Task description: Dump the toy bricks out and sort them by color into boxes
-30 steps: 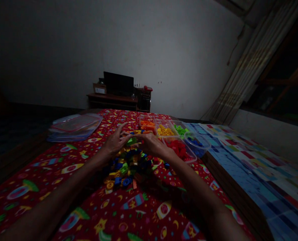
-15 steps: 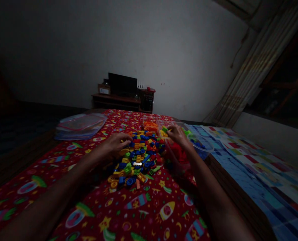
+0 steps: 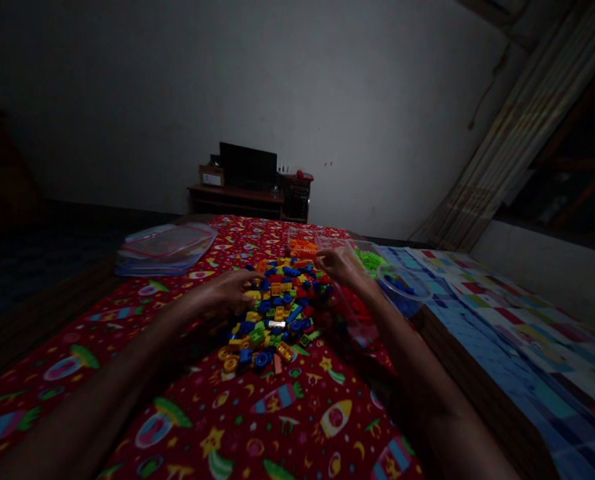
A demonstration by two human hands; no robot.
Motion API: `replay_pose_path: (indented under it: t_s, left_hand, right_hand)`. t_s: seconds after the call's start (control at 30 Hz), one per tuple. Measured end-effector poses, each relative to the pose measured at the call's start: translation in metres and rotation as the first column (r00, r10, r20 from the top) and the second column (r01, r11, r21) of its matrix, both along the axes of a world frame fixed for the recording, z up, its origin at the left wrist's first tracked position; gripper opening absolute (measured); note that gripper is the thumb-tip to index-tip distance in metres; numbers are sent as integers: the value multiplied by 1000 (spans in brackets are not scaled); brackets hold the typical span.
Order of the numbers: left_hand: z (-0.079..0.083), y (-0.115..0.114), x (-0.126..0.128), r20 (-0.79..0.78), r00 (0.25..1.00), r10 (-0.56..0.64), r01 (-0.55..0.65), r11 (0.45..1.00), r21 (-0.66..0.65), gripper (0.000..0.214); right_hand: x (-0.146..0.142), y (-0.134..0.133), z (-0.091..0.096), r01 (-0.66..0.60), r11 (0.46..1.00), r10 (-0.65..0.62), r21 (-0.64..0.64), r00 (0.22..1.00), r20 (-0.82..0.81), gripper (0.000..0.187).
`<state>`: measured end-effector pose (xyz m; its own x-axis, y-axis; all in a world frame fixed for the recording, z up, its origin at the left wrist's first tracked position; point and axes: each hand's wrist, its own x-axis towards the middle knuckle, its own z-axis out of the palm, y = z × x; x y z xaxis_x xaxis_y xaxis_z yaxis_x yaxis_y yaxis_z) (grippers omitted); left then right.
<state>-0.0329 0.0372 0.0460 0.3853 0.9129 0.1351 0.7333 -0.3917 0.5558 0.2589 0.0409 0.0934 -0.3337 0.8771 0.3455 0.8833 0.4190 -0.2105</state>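
A pile of building blocks [image 3: 277, 310] in yellow, blue, green, red and orange lies on a red patterned cloth [image 3: 257, 427]. My left hand [image 3: 232, 290] is at the pile's left side, fingers and thumb apart around yellow blocks, with no grip visible. Beyond the pile's right edge, in front of the clear boxes, my right hand [image 3: 340, 265] hangs with loosely bent fingers; no block shows in it. Behind that hand are orange blocks [image 3: 302, 249] in a clear box. Green blocks [image 3: 370, 261] and red blocks [image 3: 352, 303] sit in boxes beside it, partly hidden by my arm.
A round clear tub [image 3: 412, 297] with blue blocks stands at the right. Several stacked clear lids or bags [image 3: 165, 250] lie at the left. Blue checked bedding [image 3: 477, 333] stretches to the right. A desk with a monitor [image 3: 247, 167] stands against the wall.
My right hand has moved left from the box toward the pile, and the green block it held is gone from its fingers. My left hand has shifted slightly, its fingers spreading apart.
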Motion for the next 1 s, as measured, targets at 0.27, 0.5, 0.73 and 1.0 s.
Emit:
replay_pose_path:
  t_s: [0.27,0.5,0.73,1.0]
  left_hand:
    - [10,-1,-9,134,991,9,-3,999,-46,54]
    - [16,-7,-3,72,997,14,-16,1000,21,48]
    - [14,-13,13,254,967,35,-33,999,-12,50]
    - [21,-12,15,367,929,45,-38,999,-26,56]
  right_hand:
    - [-78,-27,-44,-327,944,330,-48,943,54,20]
    - [-58,-25,-40,-334,938,317,-96,935,-157,26]
    - [-46,-14,-36,-477,799,228,-366,803,-551,30]
    - [-41,-7,-43,-500,758,169,-419,771,-614,29]
